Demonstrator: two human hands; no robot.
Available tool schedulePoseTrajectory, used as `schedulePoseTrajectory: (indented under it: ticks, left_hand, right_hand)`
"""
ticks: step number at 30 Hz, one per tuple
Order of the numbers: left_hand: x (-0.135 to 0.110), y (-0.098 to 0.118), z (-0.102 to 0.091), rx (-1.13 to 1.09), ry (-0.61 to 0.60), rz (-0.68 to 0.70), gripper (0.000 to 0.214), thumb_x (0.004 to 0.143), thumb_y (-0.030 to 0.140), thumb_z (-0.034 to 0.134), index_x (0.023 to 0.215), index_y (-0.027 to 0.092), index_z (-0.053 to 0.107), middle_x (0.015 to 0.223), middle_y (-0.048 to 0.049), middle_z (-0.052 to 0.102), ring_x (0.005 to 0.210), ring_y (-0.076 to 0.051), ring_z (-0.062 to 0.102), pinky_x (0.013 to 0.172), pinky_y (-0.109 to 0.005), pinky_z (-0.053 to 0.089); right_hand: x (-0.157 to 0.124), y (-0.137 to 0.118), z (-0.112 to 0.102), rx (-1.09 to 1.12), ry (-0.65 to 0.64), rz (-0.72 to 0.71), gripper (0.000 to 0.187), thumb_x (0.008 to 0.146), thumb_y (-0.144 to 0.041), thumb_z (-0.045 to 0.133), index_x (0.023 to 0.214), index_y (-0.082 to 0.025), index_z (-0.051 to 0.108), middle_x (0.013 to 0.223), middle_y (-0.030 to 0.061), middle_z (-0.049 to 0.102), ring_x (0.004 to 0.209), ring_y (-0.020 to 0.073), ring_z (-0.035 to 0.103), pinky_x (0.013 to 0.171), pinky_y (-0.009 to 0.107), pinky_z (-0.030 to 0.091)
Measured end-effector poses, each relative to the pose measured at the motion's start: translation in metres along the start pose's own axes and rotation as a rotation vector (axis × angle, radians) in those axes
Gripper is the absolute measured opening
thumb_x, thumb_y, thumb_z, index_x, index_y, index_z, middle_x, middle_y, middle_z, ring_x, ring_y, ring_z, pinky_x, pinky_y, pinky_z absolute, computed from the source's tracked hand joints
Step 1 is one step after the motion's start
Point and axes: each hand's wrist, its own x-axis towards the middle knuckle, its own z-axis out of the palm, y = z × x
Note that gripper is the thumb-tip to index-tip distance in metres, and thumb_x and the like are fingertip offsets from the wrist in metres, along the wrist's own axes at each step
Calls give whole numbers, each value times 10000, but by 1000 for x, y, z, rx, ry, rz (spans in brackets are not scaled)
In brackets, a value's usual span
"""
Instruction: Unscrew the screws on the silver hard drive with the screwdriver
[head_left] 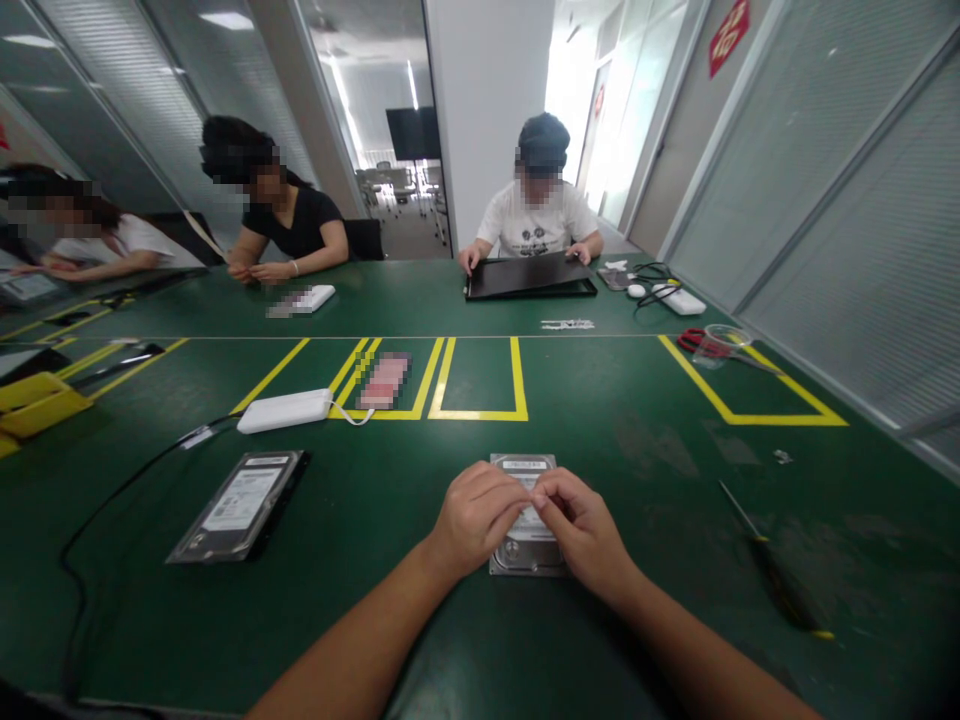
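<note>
A silver hard drive [523, 468] lies flat on the green table [615, 480] right in front of me. My left hand [476, 515] and my right hand [581, 530] both rest over it, fingers curled and fingertips meeting in a pinch above its label. What they pinch is too small to make out. A second hard drive [240, 503] lies apart to the left, label up. A screwdriver with a dark handle [772, 570] lies on the table to the right of my right hand.
A white power bank [285, 411] with a cable sits beyond the left drive, near yellow tape boxes [480, 413]. Across the table, three people sit; one handles a black tray [529, 277]. Red scissors and a clear cup [716, 345] lie far right, a yellow bin [34, 400] far left.
</note>
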Motion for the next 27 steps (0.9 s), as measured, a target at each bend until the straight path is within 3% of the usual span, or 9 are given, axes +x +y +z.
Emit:
schedulePoseTrajectory:
  ticks: [7, 12, 17, 21, 27]
  left_hand:
    - [0, 2, 2, 4, -35, -40, 101, 938, 117, 562, 991, 172, 626, 898, -56, 679, 831, -176, 592, 795, -343, 478]
    - [2, -1, -3, 35, 7, -109, 63, 951, 139, 546, 953, 173, 599, 872, -45, 656, 829, -173, 569, 781, -322, 461]
    - [3, -16, -10, 144, 18, -305, 106, 982, 196, 501, 915, 178, 581, 874, -44, 634, 871, -194, 559, 800, -337, 439]
    - [1, -34, -10, 193, -27, -373, 118, 990, 211, 480, 927, 170, 571, 892, -48, 628, 885, -201, 555, 827, -350, 442]
    - [0, -55, -4, 210, -134, -396, 99, 965, 185, 497, 908, 178, 578, 891, -42, 636, 874, -203, 555, 811, -343, 451]
  right_hand:
    - [0, -2, 0, -40, 11, -21, 259, 968, -355, 536, 778, -191, 598, 816, 23, 564, 740, 149, 502, 665, 280, 387]
    - [-3, -1, 3, -134, 3, -86, 179, 956, -275, 537, 812, -194, 606, 814, 15, 561, 703, 138, 493, 636, 270, 385]
    - [-8, -1, 4, -409, -92, -233, 107, 921, -173, 524, 910, -184, 630, 947, 66, 631, 919, 208, 561, 842, 358, 453]
    - [-10, -2, 5, -617, -154, -300, 188, 896, -187, 570, 1053, -185, 673, 1165, 102, 652, 1151, 291, 524, 1029, 484, 401]
    - [-10, -6, 4, -698, -224, -306, 239, 920, -210, 549, 1121, -182, 676, 1249, 115, 636, 1213, 301, 510, 1052, 511, 396]
